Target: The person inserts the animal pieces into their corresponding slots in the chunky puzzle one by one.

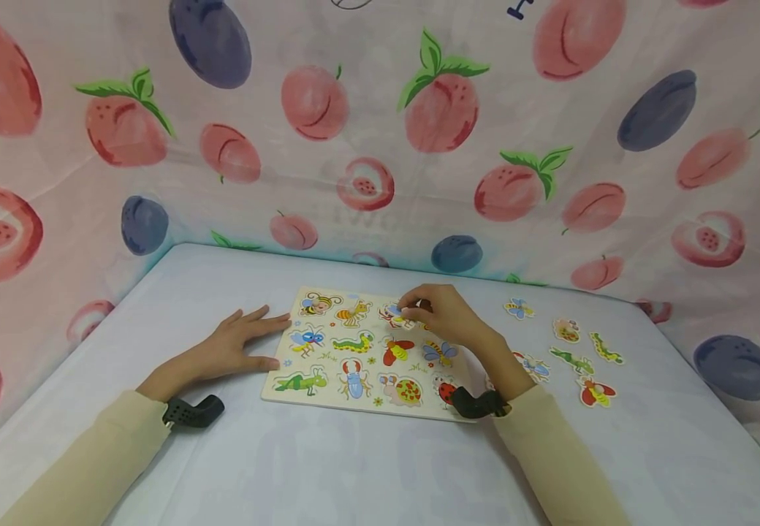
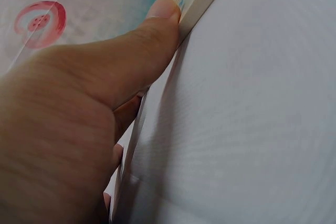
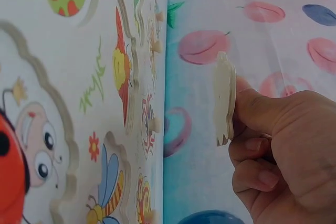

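A wooden insect puzzle board [image 1: 334,369] lies flat on the white-covered table, printed with bugs in cut-out outlines. My left hand [image 1: 232,347] rests at its left side with fingers spread; the thumb [image 2: 160,17] touches the board's edge in the left wrist view. Over the upper right part of the board, my right hand [image 1: 446,314] pinches a puzzle piece between thumb and fingers. In the right wrist view that puzzle piece [image 3: 224,100] shows its pale wooden back, raised off the board; its picture is turned away. The right hand partly covers the top-right pictures.
Several loose pieces lie right of the board: a bee [image 1: 519,308], a snail [image 1: 565,331], a caterpillar [image 1: 606,348], a grasshopper [image 1: 572,361], a red-winged bug [image 1: 595,392] and a blue insect [image 1: 533,367] beside the right forearm. A fruit-print cloth [image 1: 367,109] hangs behind.
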`<move>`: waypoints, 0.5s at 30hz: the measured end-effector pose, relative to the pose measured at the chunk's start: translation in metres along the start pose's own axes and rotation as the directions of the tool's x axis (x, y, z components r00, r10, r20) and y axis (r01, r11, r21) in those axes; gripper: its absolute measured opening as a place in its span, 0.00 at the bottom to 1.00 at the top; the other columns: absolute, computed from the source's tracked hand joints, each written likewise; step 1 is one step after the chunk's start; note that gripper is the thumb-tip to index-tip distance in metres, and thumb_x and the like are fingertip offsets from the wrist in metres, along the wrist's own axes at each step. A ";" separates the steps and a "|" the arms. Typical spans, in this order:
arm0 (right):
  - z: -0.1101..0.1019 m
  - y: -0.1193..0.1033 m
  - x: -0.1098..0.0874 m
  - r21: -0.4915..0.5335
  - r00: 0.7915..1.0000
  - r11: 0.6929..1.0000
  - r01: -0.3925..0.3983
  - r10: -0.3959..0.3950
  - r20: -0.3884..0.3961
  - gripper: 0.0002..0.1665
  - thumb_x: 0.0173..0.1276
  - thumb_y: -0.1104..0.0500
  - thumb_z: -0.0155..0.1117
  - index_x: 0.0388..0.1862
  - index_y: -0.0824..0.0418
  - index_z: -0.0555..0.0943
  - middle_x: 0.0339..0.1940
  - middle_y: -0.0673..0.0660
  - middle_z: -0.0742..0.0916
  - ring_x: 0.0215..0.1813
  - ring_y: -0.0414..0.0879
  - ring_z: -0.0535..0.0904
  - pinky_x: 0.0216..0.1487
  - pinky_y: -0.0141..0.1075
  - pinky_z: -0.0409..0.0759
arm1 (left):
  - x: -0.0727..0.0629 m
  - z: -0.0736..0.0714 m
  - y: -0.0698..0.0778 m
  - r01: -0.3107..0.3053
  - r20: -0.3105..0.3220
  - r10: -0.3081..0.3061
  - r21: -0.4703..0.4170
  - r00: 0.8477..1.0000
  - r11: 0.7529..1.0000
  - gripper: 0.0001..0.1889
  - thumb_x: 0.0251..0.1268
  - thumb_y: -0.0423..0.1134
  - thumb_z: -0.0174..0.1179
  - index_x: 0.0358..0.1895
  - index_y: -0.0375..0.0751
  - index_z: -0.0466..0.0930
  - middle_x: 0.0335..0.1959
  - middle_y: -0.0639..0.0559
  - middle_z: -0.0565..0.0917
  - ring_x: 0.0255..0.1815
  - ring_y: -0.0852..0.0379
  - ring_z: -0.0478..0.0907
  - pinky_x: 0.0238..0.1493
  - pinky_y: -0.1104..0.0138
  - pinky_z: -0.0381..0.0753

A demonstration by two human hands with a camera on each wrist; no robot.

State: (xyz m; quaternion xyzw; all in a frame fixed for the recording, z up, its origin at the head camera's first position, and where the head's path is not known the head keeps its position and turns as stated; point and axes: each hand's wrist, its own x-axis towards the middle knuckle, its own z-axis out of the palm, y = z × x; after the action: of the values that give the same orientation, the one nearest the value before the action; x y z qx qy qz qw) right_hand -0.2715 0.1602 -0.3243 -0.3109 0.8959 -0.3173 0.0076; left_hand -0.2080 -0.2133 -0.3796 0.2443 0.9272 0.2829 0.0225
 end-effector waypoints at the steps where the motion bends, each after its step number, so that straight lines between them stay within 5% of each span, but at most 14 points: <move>1: 0.001 -0.001 0.000 -0.001 1.000 1.000 0.004 -0.004 -0.002 0.06 0.65 0.60 0.66 0.40 0.58 0.85 0.31 0.48 0.84 0.25 0.44 0.74 0.26 0.35 0.76 | 0.000 0.000 0.000 -0.001 -0.001 0.001 0.002 1.000 1.000 0.42 0.53 0.59 0.66 0.70 0.44 0.66 0.71 0.49 0.65 0.75 0.38 0.45 0.70 0.41 0.34; 15: 0.015 -0.016 0.011 0.000 1.000 1.000 0.014 -0.014 0.002 0.05 0.66 0.60 0.65 0.39 0.58 0.84 0.32 0.48 0.83 0.28 0.47 0.76 0.31 0.34 0.78 | -0.001 0.000 0.001 -0.004 -0.001 0.004 0.000 1.000 1.000 0.42 0.54 0.60 0.66 0.70 0.44 0.66 0.71 0.49 0.65 0.75 0.38 0.45 0.69 0.41 0.34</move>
State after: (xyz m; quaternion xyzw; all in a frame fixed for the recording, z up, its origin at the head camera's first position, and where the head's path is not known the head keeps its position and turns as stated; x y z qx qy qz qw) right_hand -0.2684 0.1355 -0.3252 -0.3178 0.8936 -0.3169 0.0064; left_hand -0.2070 -0.2129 -0.3797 0.2460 0.9268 0.2831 0.0215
